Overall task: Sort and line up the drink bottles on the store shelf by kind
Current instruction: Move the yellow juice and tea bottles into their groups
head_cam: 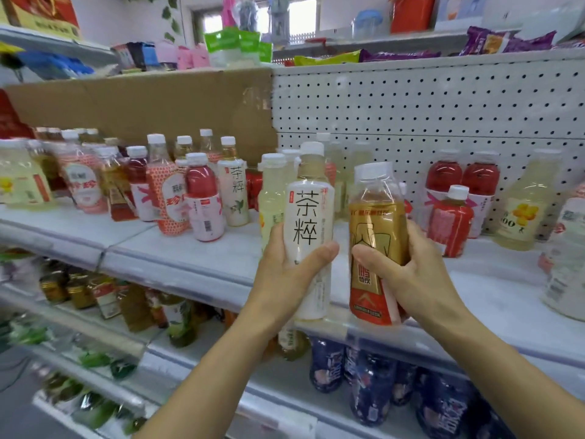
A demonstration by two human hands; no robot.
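The left hand (286, 270) is wrapped tight around a white tea bottle (310, 236). The right hand (408, 274) grips a gold and red drink bottle (375, 248). Both bottles are held upright, side by side, just in front of the white shelf (196, 248). More bottles stand mixed on the shelf: a pink bottle (202, 201) on the left and a red bottle (451, 223) on the right.

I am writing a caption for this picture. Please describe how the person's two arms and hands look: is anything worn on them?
Both arms are bare as far as the view shows: no sleeves, gloves or watch. The left hand and the right hand show no rings or bracelets. The nails are short and look unpainted. The forearms are slim and come up from the bottom edge of the picture.
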